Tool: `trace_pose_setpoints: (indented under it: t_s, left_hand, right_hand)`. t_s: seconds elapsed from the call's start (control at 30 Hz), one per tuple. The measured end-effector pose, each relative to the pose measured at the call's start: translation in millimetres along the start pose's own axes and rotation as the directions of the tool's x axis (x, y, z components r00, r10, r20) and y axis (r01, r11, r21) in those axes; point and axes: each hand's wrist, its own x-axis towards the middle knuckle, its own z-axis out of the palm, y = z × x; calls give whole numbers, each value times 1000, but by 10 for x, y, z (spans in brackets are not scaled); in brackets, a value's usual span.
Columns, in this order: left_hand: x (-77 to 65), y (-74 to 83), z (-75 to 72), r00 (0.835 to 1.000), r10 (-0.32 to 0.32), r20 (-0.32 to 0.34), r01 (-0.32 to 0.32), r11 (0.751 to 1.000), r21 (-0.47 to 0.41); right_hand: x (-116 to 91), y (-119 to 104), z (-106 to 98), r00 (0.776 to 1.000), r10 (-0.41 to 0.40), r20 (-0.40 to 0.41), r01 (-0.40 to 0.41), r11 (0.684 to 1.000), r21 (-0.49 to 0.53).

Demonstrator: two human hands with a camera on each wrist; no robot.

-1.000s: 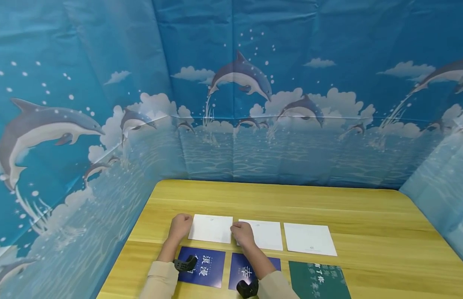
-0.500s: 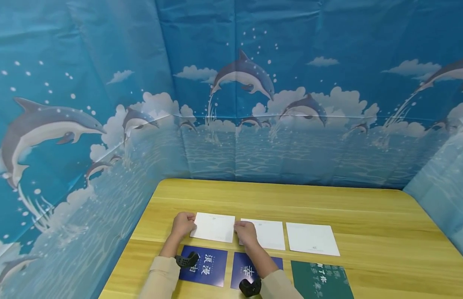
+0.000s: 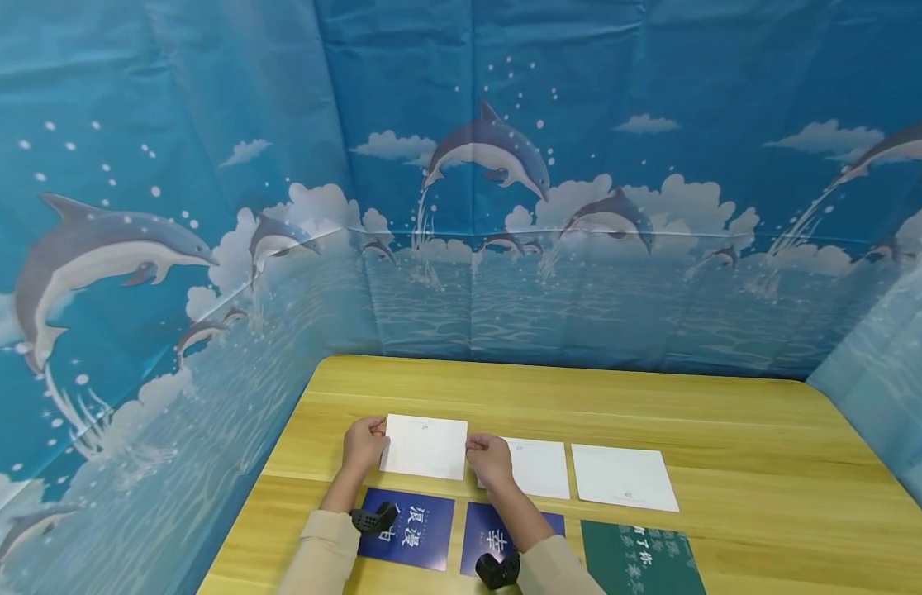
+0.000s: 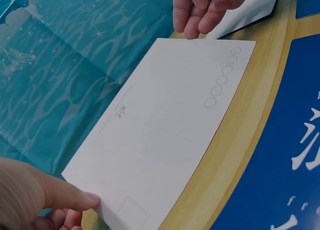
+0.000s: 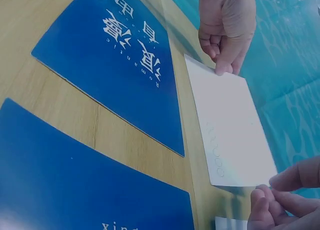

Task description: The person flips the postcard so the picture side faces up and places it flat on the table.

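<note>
Both hands hold one white postcard point(image 3: 425, 446) by its short edges, lifted off the wooden table point(image 3: 729, 430) and tilted up. My left hand point(image 3: 364, 442) pinches its left edge, thumb on top point(image 4: 60, 195). My right hand point(image 3: 491, 459) pinches the right edge point(image 5: 272, 200). The card point(image 4: 165, 125) shows printed postcode circles and a stamp box. The same card point(image 5: 230, 125) appears in the right wrist view, with the left hand point(image 5: 225, 25) at its far end.
Two more white cards point(image 3: 539, 468) point(image 3: 623, 478) lie to the right. Below them lie two dark blue cards point(image 3: 416, 529) point(image 3: 491, 537) and a green card point(image 3: 639, 562). A blue dolphin backdrop point(image 3: 461, 207) walls the table on three sides.
The left white card has come up off the table and tilted toward me, both hands now pinching its ends. The view shifted slightly.
</note>
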Motion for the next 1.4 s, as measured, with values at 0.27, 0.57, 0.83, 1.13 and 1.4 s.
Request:
trace_pose_setpoints:
  t_s: [0.27,0.57,0.83,1.13,1.4]
  left_hand:
    - [-31,-16,-25,1000,-6,-27,5,999,-33]
    - [-108,28,-95,997,-3,-71,-4,995,-98]
    - [-149,28,-141,994,44,-101,-54,994,-100]
    - [-194,-12,-173,992,67,-108,-74,996,-58]
    - [-249,35,-217,988,99,-117,-100,995,-3]
  right_hand:
    - [12,-21,40,997,-58,-49,54,995,-82]
    - [-8,-95,51,986,-158,-50,149,979,-141]
    - [-31,-76,47,973,-230,-29,219,951,-218]
    - [-65,-57,34,941,-338,-24,313,896,-315]
    - [-109,-27,32,842,-537,-62,471,786,-401]
